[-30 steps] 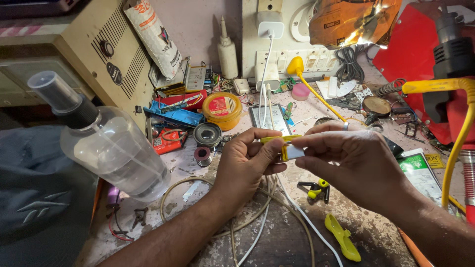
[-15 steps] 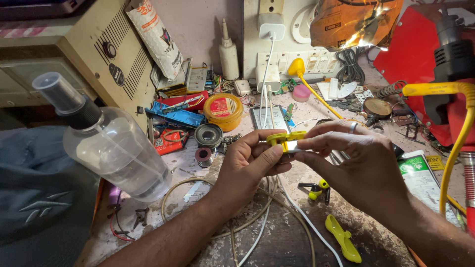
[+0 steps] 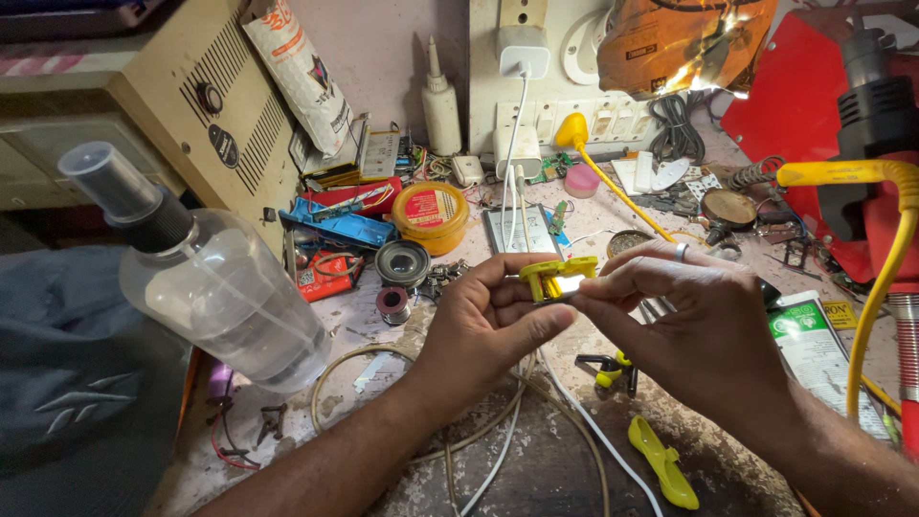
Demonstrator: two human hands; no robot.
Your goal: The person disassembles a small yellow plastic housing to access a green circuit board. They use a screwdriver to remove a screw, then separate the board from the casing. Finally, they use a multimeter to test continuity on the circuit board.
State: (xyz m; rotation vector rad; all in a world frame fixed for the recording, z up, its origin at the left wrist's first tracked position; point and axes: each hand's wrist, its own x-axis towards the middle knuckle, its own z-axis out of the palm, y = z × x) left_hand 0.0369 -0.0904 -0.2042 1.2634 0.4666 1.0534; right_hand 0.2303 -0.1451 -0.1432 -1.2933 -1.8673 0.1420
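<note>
Both hands meet over the middle of a cluttered workbench, holding one small yellow plastic part with a shiny metal piece in it. My left hand pinches its left end between thumb and fingers. My right hand, a ring on one finger, grips its right end with thumb and forefinger. Under the hands run a white cable and a loop of beige wire. A yellow plastic shell piece lies on the bench below my right hand.
A clear spray bottle stands close at the left. Behind the hands are a phone board, a yellow round tin, a small speaker, a solder spool and blue tools. A yellow hose and red machine sit at the right.
Both hands have lifted the yellow part slightly and shifted grip on it; the right fingers now close over its right end. The view has tilted a little.
</note>
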